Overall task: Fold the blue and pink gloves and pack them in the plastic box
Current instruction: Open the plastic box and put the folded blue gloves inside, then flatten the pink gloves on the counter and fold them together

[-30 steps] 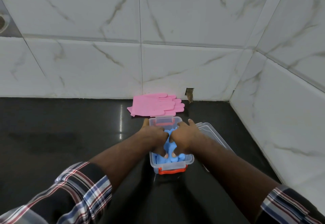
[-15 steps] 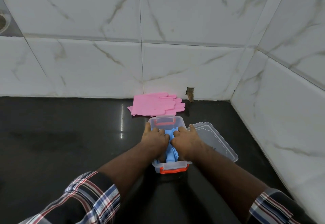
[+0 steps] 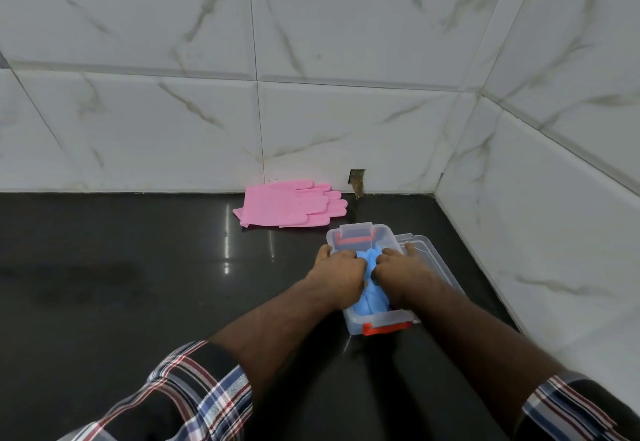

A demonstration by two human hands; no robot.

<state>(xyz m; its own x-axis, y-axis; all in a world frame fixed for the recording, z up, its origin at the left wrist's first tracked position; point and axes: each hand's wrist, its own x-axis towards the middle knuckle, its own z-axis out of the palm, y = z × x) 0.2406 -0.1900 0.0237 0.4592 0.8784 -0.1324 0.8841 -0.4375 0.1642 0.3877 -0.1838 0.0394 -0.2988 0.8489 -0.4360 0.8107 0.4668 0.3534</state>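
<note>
1. I see the pink gloves (image 3: 292, 204) lying flat and unfolded on the black desk (image 3: 121, 267) against the tiled wall, beyond and left of both hands, long axis left to right, nearer my left.
2. My left hand (image 3: 337, 272) has its grip closed, pressing down on the blue gloves (image 3: 372, 296).
3. The blue gloves sit inside the plastic box (image 3: 384, 326).
4. My right hand (image 3: 403, 272) presses likewise, grip clamped on them.
5. The lid (image 3: 427, 253) lies just right.
6. No legible writing.

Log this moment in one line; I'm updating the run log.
step: packing | both hands pressing blue gloves into plastic box | pink gloves unfolded on counter
</note>
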